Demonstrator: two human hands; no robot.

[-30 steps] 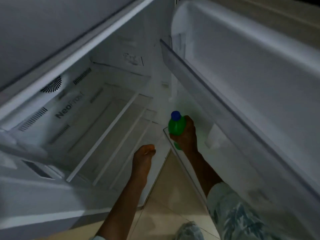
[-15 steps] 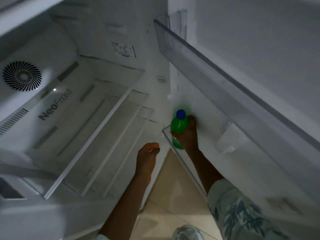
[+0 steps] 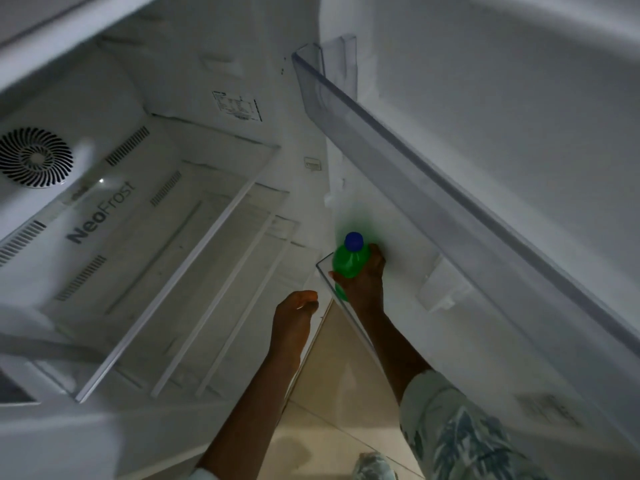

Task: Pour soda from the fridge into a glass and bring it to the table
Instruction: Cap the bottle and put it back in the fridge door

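A green soda bottle (image 3: pixel 348 263) with a blue cap stands upright in the lower clear door shelf (image 3: pixel 323 271) of the open fridge. My right hand (image 3: pixel 365 284) is wrapped around the bottle's body from the right. My left hand (image 3: pixel 294 317) hovers just left of that shelf's corner, fingers loosely curled, holding nothing. No glass is in view.
The fridge interior (image 3: pixel 145 237) on the left has bare glass shelves and a round fan vent (image 3: pixel 34 157). A long clear upper door shelf (image 3: pixel 433 161) juts out above my right arm. Beige floor tiles (image 3: pixel 339 368) show between fridge body and door.
The view has tilted down and closer into the fridge. My right hand stays gripped on the bottle in the door shelf. My left hand has shifted slightly towards the shelf corner.
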